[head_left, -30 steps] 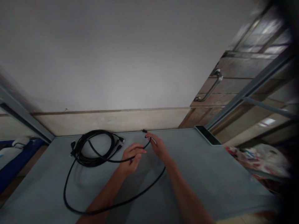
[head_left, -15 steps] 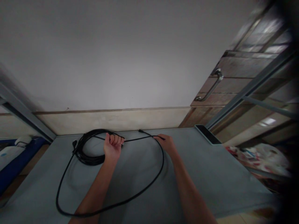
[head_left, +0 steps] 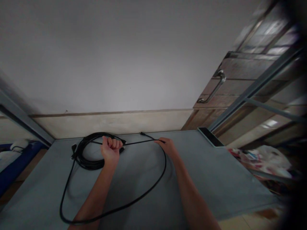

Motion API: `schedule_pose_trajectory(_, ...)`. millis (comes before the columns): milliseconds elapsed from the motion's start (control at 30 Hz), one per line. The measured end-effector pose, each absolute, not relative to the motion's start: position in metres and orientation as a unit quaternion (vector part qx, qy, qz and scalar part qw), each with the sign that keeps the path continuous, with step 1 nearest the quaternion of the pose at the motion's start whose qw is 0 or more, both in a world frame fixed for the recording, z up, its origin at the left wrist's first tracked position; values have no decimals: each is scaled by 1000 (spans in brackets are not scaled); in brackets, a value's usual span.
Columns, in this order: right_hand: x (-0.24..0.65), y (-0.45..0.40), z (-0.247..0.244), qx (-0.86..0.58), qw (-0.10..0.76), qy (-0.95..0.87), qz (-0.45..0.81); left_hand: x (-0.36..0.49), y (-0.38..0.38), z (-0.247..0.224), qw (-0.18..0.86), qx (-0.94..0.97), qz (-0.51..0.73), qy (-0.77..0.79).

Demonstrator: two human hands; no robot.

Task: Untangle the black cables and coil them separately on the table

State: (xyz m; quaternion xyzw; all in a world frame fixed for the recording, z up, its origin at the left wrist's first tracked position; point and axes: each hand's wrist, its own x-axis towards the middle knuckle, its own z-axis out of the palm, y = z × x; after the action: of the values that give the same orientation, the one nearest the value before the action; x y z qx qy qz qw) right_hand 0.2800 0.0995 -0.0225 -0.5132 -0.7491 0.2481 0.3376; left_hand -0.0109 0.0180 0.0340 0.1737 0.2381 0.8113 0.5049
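Observation:
A black cable (head_left: pixel 153 185) runs in a wide loop across the grey tabletop and over my left forearm. My left hand (head_left: pixel 111 149) is closed in a fist on a stretch of it, palm turned up, beside a wound coil (head_left: pixel 83 161) of the same black cable. My right hand (head_left: pixel 167 145) pinches the cable near a dark connector end, and the length between the two hands is pulled straight. One plug (head_left: pixel 142 134) lies near the wall edge; another connector (head_left: pixel 74 147) sits at the coil's left side.
On the grey table (head_left: pixel 201 172) a dark phone-like device (head_left: pixel 211 136) with a pale green rim lies at the back right. A wall (head_left: pixel 131 64) rises behind. Metal posts (head_left: pixel 230 111) stand at both sides. Plastic bags (head_left: pixel 271 159) are on the right, a blue bar (head_left: pixel 21 163) left.
My left hand has shifted slightly left along the cable, while my right hand keeps its pinch. The view has turned a little; the big loop has narrowed slightly.

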Motion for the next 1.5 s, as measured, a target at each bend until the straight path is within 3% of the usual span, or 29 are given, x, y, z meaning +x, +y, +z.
schedule_pose_trajectory(633,273,103,-32,-543,337,-754,149,6,19,20,466,230,807,280)
schedule_pose_trajectory(800,280,104,-33,-586,275,-755,103,15,17,15,424,324,780,327)
schedule_pose_trajectory(1100,278,103,-37,-628,157,-754,115,28,13,3,358,524,655,410)
schedule_pose_trajectory(1300,273,98,-36,-590,166,-781,118,39,16,-19,232,658,559,448)
schedule_pose_trajectory(1500,267,94,-34,-573,173,-791,129,42,18,-28,219,703,509,445)
